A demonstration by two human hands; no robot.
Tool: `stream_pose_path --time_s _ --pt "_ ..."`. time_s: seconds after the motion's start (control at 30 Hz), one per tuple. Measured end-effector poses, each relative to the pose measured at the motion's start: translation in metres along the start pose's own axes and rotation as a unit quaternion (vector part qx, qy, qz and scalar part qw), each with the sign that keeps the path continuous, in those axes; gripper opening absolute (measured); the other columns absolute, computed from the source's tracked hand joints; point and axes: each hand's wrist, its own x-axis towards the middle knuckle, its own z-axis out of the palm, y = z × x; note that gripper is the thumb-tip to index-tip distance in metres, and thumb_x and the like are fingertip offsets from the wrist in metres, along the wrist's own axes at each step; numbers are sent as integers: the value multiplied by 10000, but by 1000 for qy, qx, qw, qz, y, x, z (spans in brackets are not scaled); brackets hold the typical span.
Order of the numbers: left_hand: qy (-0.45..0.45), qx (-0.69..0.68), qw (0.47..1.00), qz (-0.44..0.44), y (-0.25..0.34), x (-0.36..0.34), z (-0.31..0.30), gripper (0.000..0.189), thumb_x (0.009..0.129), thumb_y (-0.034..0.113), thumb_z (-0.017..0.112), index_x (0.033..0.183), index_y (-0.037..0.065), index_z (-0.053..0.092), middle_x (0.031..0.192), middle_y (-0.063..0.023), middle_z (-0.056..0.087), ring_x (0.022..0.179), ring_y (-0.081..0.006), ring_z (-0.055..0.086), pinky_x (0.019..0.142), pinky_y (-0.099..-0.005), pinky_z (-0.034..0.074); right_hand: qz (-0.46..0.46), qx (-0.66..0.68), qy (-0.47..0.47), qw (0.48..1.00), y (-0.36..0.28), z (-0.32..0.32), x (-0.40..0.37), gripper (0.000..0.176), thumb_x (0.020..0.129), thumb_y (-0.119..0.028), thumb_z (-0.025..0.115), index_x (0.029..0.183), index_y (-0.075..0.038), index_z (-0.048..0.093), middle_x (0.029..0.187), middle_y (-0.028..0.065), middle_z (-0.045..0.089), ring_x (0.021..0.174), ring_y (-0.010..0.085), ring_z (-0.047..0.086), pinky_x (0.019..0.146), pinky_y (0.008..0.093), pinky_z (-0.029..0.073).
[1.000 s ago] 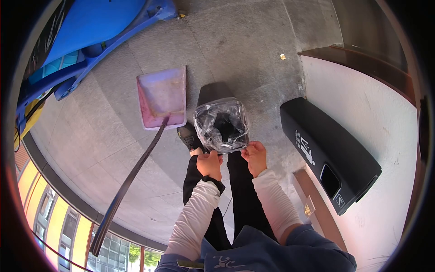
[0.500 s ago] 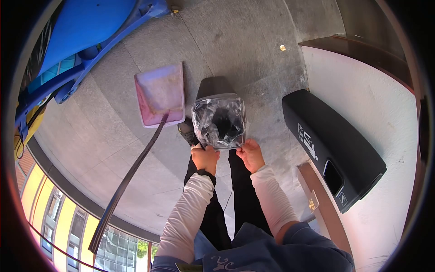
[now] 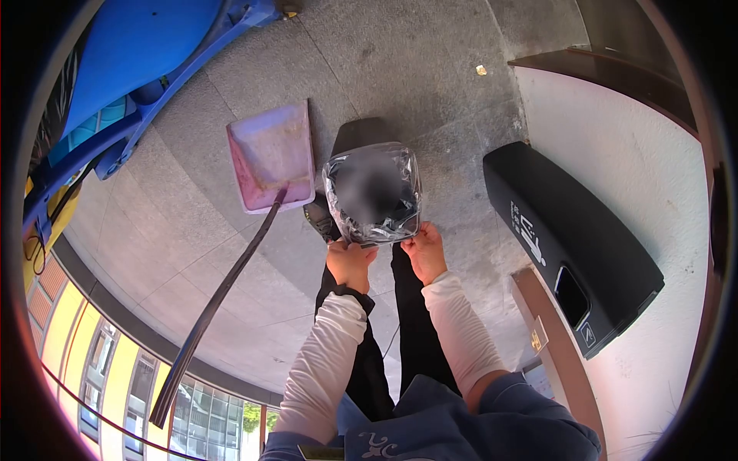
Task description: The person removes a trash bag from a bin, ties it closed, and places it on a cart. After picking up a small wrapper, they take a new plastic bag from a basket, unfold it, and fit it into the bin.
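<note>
A dark waste bin point(image 3: 361, 134) stands just beyond my feet. A clear plastic bin liner point(image 3: 350, 223) lines its mouth and is folded over the rim. My left hand point(image 3: 350, 265) is closed at the near left corner of the rim, its fingers on the liner's edge. At the near right corner, my right hand point(image 3: 424, 252) pinches the liner's edge between thumb and fingers. The inside of the bin is dark and blurred. Left of the bin, a pinkish dustpan point(image 3: 270, 154) lies on the floor, its long dark handle point(image 3: 219, 307) slanting toward me.
On the right wall point(image 3: 646, 154) is a long black unit point(image 3: 569, 246) with white markings. A small crumpled scrap point(image 3: 481, 70) lies on the grey tiled floor point(image 3: 415, 69). Blue plastic equipment point(image 3: 146, 46) occupies the upper left. A dark shoe point(image 3: 320, 218) shows beside the bin.
The bin's mouth has tipped slightly up and away from me, and the liner around the rim has shifted. Both hands stay at the near corners, having moved a little upward in view.
</note>
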Motion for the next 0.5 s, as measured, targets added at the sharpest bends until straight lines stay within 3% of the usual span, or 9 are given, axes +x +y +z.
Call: stream_pose_path --time_s 0.3,0.4,0.5 --pt "-14 -40 999 -24 1 -1 -19 181 841 -16 435 998 -49 519 886 -134 625 712 -228 667 633 -297 552 13 -22 15 1000 5 2 3 52 908 -52 503 904 -58 452 762 27 515 660 107 466 635 272 412" --pt "-78 -82 993 -41 -2 6 -33 89 901 71 477 957 13 514 865 -117 642 761 -223 670 663 -300 548 15 -20 4 1000 4 2 2 57 911 -56 506 902 -57 449 765 29 512 660 108 465 649 275 422" --pt "-137 -108 983 -56 -4 10 -41 111 887 40 464 925 29 568 913 -100 643 776 -209 670 666 -274 545 18 -4 5 1000 2 3 3 60 908 -52 514 904 -56 454 770 31 512 671 110 468 674 288 438"
